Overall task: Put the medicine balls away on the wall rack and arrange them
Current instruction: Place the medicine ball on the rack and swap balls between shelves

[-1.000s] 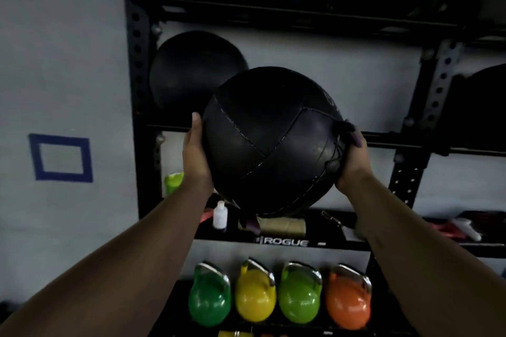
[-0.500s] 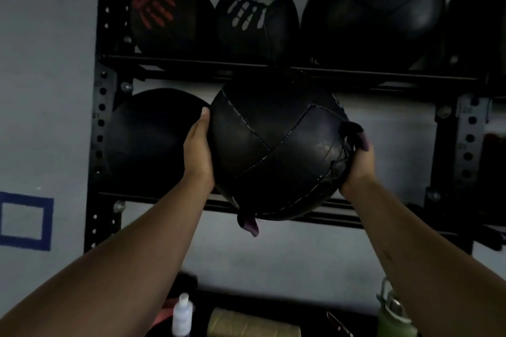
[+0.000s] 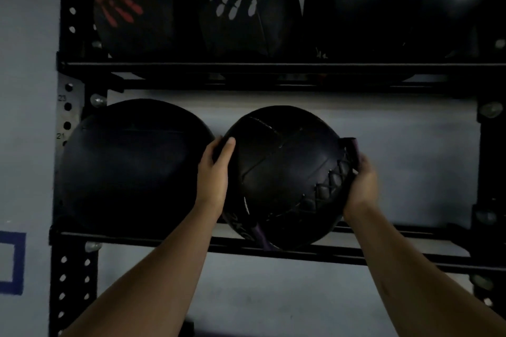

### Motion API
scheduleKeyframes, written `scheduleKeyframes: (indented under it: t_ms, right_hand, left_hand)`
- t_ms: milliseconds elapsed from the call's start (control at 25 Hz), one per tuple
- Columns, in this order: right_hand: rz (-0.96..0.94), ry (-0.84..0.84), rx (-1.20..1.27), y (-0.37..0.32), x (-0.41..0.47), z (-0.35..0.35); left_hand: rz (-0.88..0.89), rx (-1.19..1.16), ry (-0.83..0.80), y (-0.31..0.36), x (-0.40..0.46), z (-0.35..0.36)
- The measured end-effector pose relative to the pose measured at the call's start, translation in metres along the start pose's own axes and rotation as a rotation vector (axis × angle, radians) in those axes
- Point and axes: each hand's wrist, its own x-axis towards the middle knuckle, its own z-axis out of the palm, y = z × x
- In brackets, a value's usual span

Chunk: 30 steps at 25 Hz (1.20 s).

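The medicine ball (image 3: 284, 178) now sits low on the lower shelf (image 3: 301, 250) of the wall rack (image 3: 76, 268), about at its middle. A moment ago it was held in front of the rails; now its underside seems to meet them, so the placing looks nearly done. The left hand (image 3: 213, 178) and the right hand (image 3: 361, 186) press flat on its two sides, fingers spread, gripping nothing else. A bigger ball (image 3: 131, 167) lies just beside it, toward the left end. I count five balls in all: two on this shelf and three on the upper shelf (image 3: 273, 68).
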Motion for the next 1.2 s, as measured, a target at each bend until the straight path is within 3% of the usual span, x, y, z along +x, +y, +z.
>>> scheduleKeyframes:
  t_ms: [200, 440, 640, 880, 1040, 1200]
  right_hand:
    - [-0.152, 0.041, -0.539, 0.024, 0.031, -0.008]
    - [-0.148, 0.026, -0.586, 0.032, 0.047, -0.007]
    - [-0.076, -0.015, -0.777, 0.008, 0.032, -0.007]
    - [-0.034, -0.097, -0.793, -0.061, 0.012, -0.01]
    - [-0.168, -0.162, -0.784, -0.138, 0.016, -0.013]
    - [-0.35, -0.185, -0.711, -0.231, 0.031, -0.016]
  left_hand:
    - [0.022, 0.253, -0.004, -0.03, 0.035, 0.01]
    - [0.096, 0.296, 0.036, -0.059, 0.052, 0.013]
    - [0.081, 0.42, -0.036, -0.043, 0.054, 0.01]
    - [-0.039, 0.48, -0.077, 0.007, 0.056, 0.004]
    - [0.084, 0.467, -0.149, 0.076, 0.047, 0.053]
    - [0.271, 0.436, -0.112, 0.151, 0.035, 0.125]
